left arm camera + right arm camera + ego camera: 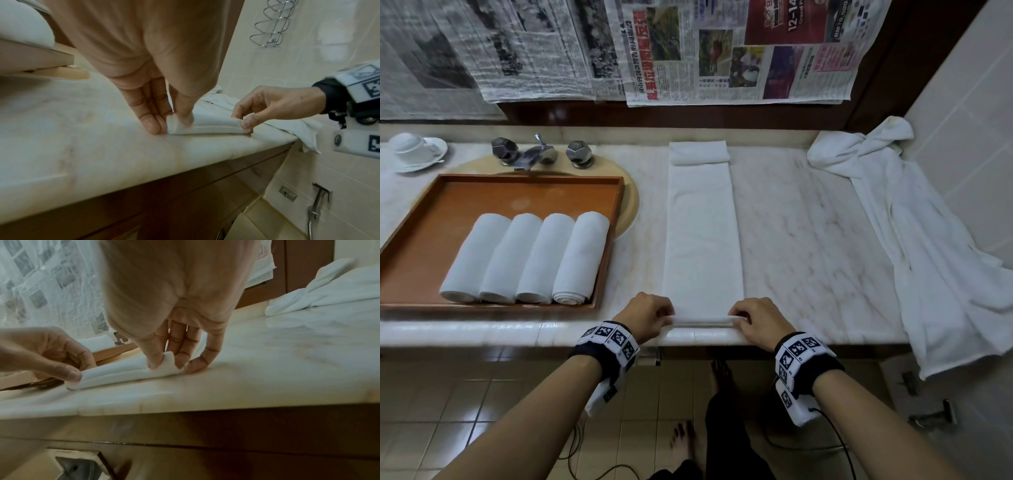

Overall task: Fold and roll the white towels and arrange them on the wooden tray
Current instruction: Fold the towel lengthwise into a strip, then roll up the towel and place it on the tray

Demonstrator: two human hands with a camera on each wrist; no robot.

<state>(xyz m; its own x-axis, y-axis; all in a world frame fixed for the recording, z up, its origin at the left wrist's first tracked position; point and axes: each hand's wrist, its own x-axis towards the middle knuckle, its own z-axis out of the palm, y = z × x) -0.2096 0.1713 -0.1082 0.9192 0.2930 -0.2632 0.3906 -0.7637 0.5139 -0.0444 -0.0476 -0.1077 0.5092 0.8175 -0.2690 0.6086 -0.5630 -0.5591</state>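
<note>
A long folded white towel [702, 233] lies as a strip on the marble counter [808, 233], its far end folded back. Its near end is turned into a small roll [703, 321] [207, 125] [123, 371] at the counter's front edge. My left hand [650, 317] [174, 120] pinches the roll's left end between thumb and fingers. My right hand [753, 320] [170, 361] pinches its right end the same way. The wooden tray [431, 205] at the left holds several rolled white towels [527, 257] side by side.
A loose white towel [928, 240] sprawls along the counter's right side and hangs over the front edge. A tap [534, 156] and sink rim lie behind the tray, a cup and saucer [417, 150] at far left. Newspapers [688, 51] cover the wall.
</note>
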